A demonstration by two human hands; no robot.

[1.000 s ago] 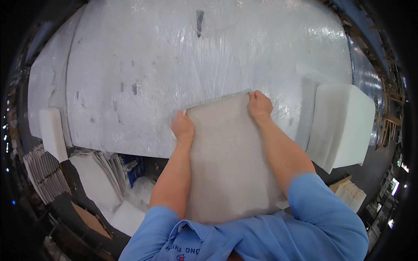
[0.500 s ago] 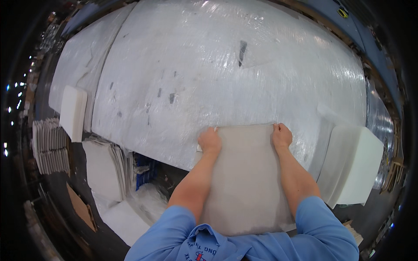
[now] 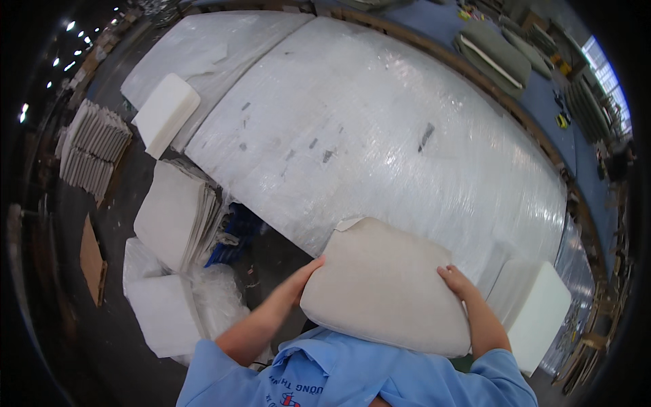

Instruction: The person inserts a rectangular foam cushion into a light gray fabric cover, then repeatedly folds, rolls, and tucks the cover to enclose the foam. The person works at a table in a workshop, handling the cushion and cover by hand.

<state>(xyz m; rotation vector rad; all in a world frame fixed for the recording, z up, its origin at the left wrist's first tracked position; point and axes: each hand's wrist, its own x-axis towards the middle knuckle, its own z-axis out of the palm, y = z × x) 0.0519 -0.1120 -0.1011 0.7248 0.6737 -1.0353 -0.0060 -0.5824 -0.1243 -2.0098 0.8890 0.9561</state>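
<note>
Grips a beige, round-cornered, fabric-covered cushion (image 3: 386,288) by opposite sides, with left hand (image 3: 308,277) at one edge and right hand (image 3: 458,282) at the other. Holds it before a light-blue collared shirt (image 3: 227,376), at the near edge of a broad, whitish, plastic-wrapped tabletop (image 3: 366,129).

I'm looking in remotely on a workshop floor where upholstery is handled. A broad table (image 3: 366,136) wrapped in clear film spans my view, with a beige cushion (image 3: 386,288) at its near edge and white foam blocks (image 3: 539,315) toward its right end. Past its far side I see a blue table (image 3: 434,20) carrying grey-green pads (image 3: 491,54). To my left, stacked pale pads (image 3: 95,149) and a cardboard sheet (image 3: 91,261) stand out against the dark floor (image 3: 125,220), with small bright lights (image 3: 70,26) beyond. The lens bends the lower-right rim; wooden pieces (image 3: 591,340) there may be furniture frames.
</note>
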